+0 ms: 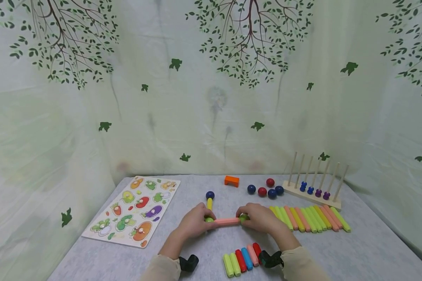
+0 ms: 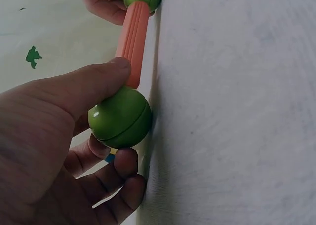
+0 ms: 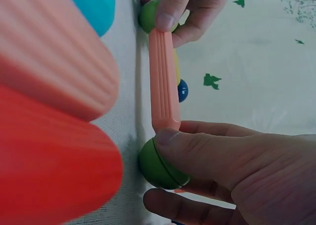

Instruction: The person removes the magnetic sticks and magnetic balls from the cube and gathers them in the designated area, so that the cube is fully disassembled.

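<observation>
A salmon-pink stick (image 1: pixel 227 222) lies across the table's middle, with a green ball at each end. My left hand (image 1: pixel 194 220) grips the left green ball (image 2: pixel 121 117), its thumb lying over the joint with the stick. At the other end my right hand (image 1: pixel 261 219) holds the right green ball (image 3: pixel 160 166), thumb against the stick's end. From the left ball a yellow stick (image 1: pixel 209 203) runs away from me to a dark blue ball (image 1: pixel 210 195). In the right wrist view the near ends of a red stick (image 3: pixel 59 161) and another pink stick (image 3: pixel 54 52) loom close.
On the left lies a vegetable puzzle board (image 1: pixel 129 207). Behind are an orange block (image 1: pixel 231 181), loose red and blue balls (image 1: pixel 262 192) and a pegged wooden stand (image 1: pixel 311 195) with beads. Rows of coloured sticks (image 1: pixel 311 219) lie at right and in front (image 1: pixel 242 260).
</observation>
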The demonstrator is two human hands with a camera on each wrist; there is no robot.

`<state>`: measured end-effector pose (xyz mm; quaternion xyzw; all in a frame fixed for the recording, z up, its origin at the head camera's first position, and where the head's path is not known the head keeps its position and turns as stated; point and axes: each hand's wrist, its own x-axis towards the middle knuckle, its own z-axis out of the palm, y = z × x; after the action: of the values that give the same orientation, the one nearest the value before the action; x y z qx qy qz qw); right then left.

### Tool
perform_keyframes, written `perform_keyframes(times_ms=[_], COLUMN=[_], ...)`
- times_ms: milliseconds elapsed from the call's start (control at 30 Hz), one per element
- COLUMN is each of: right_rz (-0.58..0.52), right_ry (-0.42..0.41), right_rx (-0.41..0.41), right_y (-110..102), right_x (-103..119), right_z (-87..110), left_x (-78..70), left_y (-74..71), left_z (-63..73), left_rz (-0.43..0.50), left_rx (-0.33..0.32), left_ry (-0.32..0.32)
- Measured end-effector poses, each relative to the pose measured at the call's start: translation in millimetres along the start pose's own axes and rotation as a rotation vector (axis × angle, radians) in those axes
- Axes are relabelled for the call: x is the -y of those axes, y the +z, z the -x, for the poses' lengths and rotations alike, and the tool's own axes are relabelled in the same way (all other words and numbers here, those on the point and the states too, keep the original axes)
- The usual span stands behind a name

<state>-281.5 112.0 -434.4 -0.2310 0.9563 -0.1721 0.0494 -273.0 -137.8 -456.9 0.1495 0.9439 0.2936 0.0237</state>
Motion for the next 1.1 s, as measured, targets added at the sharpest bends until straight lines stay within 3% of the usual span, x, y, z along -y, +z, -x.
perform_keyframes(times_ms=[200, 333, 533, 800, 1100], right_rz=[0.03, -0.025, -0.21, -0.303, -0.302], right_ry=[-0.046, -0.041, 0.101, 0.242, 0.356], right_rx=[0.0, -0.019, -0.11, -0.306, -0.288], right_y=[2.1, 1.3, -10.5, -26.4, -32.9], right_x=[1.7, -0.1, -13.6, -59.6, -99.6], right_z=[-0.5, 0.0, 0.7, 6.4, 20.7], left_x=[1.2, 2.3, 3.0, 3.1, 3.5], left_y=[2.1, 2.7, 2.7, 2.0, 3.0], left_z=[-0.6, -1.3, -1.5, -1.3, -2.1], left_rz=[0.011, 0.014, 0.008, 0.005, 0.026], left_rx=[0.016, 0.02, 0.023, 0.024, 0.031], left_ry=[0.006, 0.011, 0.003, 0.003, -0.016])
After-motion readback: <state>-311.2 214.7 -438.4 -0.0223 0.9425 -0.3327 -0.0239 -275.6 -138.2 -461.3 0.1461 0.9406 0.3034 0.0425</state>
